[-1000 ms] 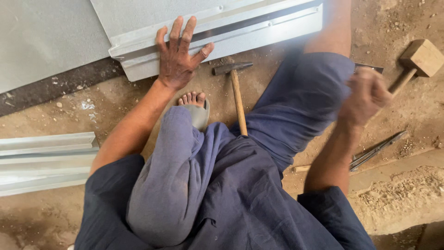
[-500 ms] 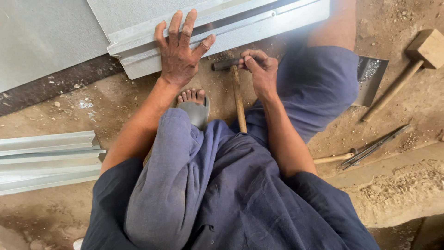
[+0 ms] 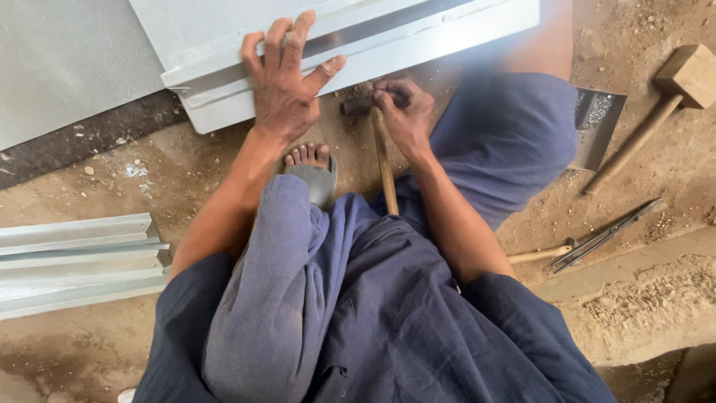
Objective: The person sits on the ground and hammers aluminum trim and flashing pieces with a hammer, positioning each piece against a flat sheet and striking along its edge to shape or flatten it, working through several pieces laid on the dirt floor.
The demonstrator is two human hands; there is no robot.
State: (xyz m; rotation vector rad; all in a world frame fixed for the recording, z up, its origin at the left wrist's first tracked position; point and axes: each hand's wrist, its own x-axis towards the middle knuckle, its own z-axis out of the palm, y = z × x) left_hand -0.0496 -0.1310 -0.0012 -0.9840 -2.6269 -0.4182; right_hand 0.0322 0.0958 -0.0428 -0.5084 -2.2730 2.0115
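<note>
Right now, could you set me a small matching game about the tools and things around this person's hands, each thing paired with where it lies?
Things:
1. folded sheet-metal panel
2. small hammer
3. wooden mallet
4. stack of metal channels

Places:
A. on the dirt at the far right, touched by nobody
B. under the flat left hand
C. on the ground at the left edge, beside the left arm
D. between the legs, its head under the right hand

Pairs: 1-B, 2-D, 3-A, 4-C
</note>
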